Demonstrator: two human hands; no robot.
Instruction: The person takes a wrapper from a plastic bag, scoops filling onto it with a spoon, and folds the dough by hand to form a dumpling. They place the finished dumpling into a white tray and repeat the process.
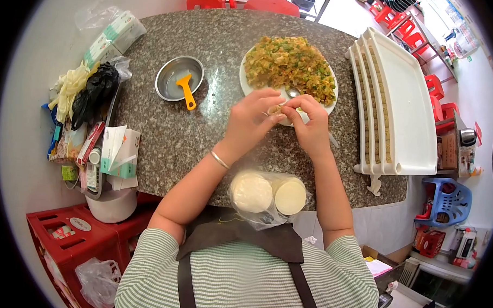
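Both my hands meet over the near edge of a white plate (pixel 243 82) heaped with chopped filling (pixel 293 63). Between the fingertips is a small dumpling (pixel 274 109), largely covered by the fingers. My left hand (pixel 251 117) grips its left side, with thumb and fingers curved around it. My right hand (pixel 311 123) pinches the other side. A metal spoon (pixel 293 92) rests at the filling's near side, just above the fingers. Close to my body, two stacks of round dumpling wrappers (pixel 250 192) sit in a clear plastic bag (pixel 266 222) at the table's edge.
At right stand stacked white trays (pixel 405 105) with rows of pale pieces between layers. A metal bowl (pixel 163 86) holds a yellow-handled scraper (pixel 187 91) at left. Boxes (pixel 128 150), gloves (pixel 72 88) and black bags (pixel 96 92) crowd the left wall. Red stools (pixel 271 4) stand beyond the speckled table (pixel 165 135).
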